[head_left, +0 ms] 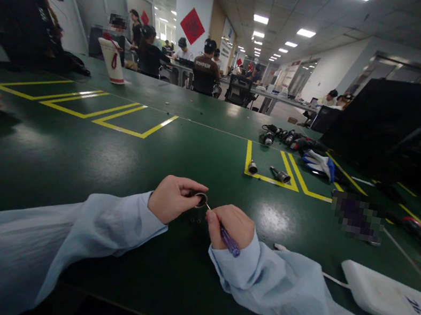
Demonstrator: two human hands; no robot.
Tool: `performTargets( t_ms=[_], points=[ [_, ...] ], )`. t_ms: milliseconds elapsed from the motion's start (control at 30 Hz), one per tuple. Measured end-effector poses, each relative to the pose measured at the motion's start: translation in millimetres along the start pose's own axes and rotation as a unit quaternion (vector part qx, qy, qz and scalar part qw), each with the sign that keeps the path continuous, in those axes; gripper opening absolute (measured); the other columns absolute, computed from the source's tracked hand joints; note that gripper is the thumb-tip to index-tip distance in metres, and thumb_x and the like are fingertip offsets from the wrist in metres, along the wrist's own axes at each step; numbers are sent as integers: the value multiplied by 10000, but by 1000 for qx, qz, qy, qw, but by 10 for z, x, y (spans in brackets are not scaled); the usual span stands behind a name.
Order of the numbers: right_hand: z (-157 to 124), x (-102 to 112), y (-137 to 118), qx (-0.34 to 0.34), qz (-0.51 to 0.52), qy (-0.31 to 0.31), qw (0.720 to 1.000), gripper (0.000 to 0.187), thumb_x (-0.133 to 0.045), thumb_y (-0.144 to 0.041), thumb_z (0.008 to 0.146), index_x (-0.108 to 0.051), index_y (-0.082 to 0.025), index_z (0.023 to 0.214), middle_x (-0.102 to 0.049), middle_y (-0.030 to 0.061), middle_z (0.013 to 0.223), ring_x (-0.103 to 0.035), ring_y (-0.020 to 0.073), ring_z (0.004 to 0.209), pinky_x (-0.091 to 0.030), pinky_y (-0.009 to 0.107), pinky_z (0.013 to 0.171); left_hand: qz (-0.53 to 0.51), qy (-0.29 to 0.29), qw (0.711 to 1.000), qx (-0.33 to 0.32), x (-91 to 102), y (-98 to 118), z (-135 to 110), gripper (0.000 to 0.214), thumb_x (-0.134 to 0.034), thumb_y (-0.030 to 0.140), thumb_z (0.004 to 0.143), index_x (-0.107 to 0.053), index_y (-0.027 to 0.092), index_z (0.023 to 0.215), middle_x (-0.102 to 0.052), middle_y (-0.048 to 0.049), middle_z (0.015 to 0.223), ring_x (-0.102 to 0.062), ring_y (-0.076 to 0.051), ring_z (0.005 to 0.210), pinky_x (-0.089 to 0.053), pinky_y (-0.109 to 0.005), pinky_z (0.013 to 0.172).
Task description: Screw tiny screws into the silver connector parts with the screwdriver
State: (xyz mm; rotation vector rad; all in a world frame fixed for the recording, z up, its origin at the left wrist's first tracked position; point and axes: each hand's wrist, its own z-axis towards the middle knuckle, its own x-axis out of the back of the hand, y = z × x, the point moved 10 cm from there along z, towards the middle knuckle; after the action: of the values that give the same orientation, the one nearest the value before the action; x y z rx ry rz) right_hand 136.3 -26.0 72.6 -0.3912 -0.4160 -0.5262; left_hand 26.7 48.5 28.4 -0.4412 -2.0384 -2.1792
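Over the near part of the desk (72, 155), the left hand (171, 198) pinches a metal cup (201, 194) in its fingers, mouth facing near; the right hand (237, 223) grips a purple-handled screwdriver (230, 241), its long axis pointing far left.

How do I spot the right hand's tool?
At the green table, follow the right blue sleeve to the right hand. The tool it grips has a purple handle and thin shaft, unlike the round metal part in the left hand.
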Motion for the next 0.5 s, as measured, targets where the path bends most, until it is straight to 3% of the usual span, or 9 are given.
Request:
performTargets(
  t_ms=[500],
  points=[
    [-18, -15, 15, 11, 0, 4, 1000, 181, -460, -161, 782, -521, -167, 612, -581, 13, 541, -514, 100, 493, -405, 219, 519, 5, 8, 1000, 16, 16, -52, 23, 293, -623, 143, 586, -663, 71, 868, -703, -78, 743, -662, -191, 685, -546, -269, 650]
  ],
)
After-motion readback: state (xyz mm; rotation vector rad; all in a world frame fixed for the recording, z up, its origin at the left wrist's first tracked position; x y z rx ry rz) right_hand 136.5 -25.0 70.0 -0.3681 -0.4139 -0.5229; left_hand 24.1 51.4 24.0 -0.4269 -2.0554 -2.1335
